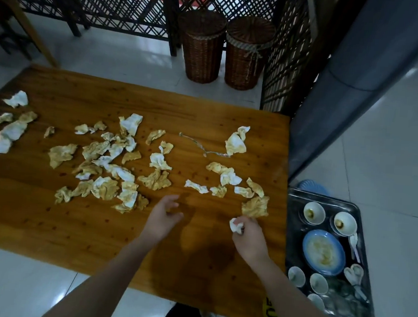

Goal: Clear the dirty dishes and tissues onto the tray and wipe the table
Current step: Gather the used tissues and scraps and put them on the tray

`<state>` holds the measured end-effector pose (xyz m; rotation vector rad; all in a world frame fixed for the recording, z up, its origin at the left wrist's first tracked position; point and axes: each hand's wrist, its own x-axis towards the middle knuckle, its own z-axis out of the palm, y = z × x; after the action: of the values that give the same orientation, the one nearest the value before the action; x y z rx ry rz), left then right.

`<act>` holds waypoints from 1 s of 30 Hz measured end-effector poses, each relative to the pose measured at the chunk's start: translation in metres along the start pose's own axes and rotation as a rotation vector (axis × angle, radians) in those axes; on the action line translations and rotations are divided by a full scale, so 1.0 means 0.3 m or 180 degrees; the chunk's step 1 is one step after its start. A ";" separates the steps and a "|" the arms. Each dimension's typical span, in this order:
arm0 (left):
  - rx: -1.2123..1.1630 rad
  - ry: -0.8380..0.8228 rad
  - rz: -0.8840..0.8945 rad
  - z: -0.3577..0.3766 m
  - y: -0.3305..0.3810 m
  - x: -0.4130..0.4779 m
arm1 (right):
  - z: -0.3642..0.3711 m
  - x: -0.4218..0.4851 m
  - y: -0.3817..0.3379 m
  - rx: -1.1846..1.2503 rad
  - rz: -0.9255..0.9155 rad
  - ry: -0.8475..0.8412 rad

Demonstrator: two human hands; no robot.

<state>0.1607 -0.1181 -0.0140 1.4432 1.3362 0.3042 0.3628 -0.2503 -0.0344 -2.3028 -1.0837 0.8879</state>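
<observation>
The right hand (pixel 249 235) pinches a crumpled white tissue (pixel 236 227) in its grip; the left hand (pixel 163 216) hangs relaxed, empty. More stained tissues (pixel 155 179) litter the desk (pixel 46 220) beyond the grip. The tray (pixel 325 197), right of the grip, seems crowded with dishes (pixel 323 251): a tossed wad may bounce to the floor (pixel 392 161).

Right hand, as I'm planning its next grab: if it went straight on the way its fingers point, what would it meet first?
Most likely the large brown-stained tissue lying just beyond the right hand, which pinches a small white tissue. The two may even touch; depth is unclear.
</observation>
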 end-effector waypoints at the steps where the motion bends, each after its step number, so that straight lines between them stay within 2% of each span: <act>1: 0.0017 -0.0025 0.0050 0.002 0.020 0.014 | -0.030 0.024 -0.007 -0.0013 0.0001 0.0101; 6: 0.0063 -0.0045 0.0183 0.008 0.070 0.097 | -0.136 0.140 -0.008 -0.0097 0.0097 0.0518; 13: 0.0052 -0.0084 0.0195 0.006 0.053 0.171 | -0.133 0.251 -0.006 -0.0920 0.0317 0.0404; 21: -0.0013 -0.0090 0.0207 -0.012 0.016 0.216 | -0.086 0.307 0.001 -0.0803 0.0631 -0.0022; 30: 0.0074 -0.0133 0.0093 -0.026 -0.005 0.238 | -0.040 0.316 -0.025 -0.1182 0.0463 0.0305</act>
<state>0.1776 -0.0555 -0.0449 1.4817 1.2898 0.2771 0.4135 -0.1718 -0.0558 -2.7272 -1.1284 0.6619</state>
